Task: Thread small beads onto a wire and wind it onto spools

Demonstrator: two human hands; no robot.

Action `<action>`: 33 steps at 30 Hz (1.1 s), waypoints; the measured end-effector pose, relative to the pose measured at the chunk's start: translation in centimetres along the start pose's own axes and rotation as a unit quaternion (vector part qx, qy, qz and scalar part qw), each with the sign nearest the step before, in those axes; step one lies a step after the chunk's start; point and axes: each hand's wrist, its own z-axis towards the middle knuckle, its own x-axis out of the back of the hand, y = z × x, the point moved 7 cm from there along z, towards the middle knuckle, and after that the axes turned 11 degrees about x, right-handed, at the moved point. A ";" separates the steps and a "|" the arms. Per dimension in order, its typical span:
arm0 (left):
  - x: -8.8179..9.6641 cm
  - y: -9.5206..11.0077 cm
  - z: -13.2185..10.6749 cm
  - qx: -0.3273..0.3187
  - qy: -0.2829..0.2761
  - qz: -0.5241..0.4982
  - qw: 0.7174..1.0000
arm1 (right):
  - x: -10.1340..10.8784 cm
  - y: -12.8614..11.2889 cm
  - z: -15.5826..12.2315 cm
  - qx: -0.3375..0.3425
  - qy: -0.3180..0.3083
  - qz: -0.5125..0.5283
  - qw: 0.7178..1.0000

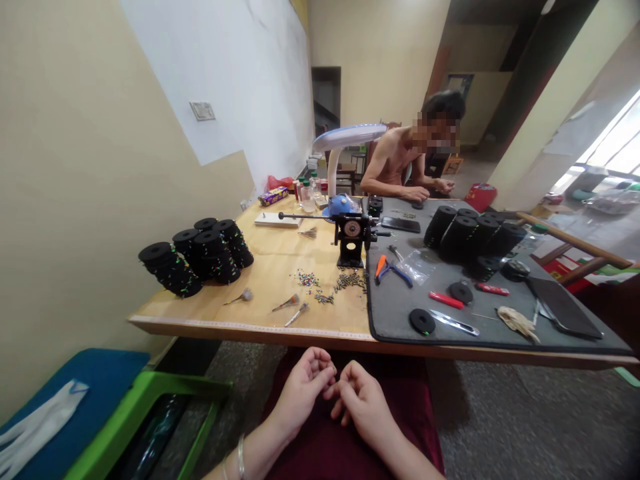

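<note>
Well to the left of the left hand (306, 385), black spools (216, 257) stand stacked; a bump might topple them. Ahead of this hand, loose beads (307, 278) could scatter if the table (267, 280) is knocked. It and the right hand (364, 395) have curled fingers, tips close; whether they pinch something small, I cannot tell. A weak pinch could drop it on the dark-red cloth (421, 417) beneath.

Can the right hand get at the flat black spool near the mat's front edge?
Probably yes: the right hand is in front of the table, and nothing visible blocks its way to the flat black spool. Whether its fingers hold anything is unclear.
</note>
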 end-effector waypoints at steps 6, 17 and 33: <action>0.1 0.0 0.0 -0.007 0.001 0.003 1.000 | 0.1 0.1 0.0 0.001 0.004 0.007 1.000; 0.2 -0.1 0.1 -0.004 -0.002 0.010 1.000 | 0.0 -0.2 0.0 0.000 0.002 0.012 1.000; 0.0 -0.1 0.0 -0.003 -0.008 0.013 1.000 | 0.0 0.0 -0.1 0.004 0.000 0.002 1.000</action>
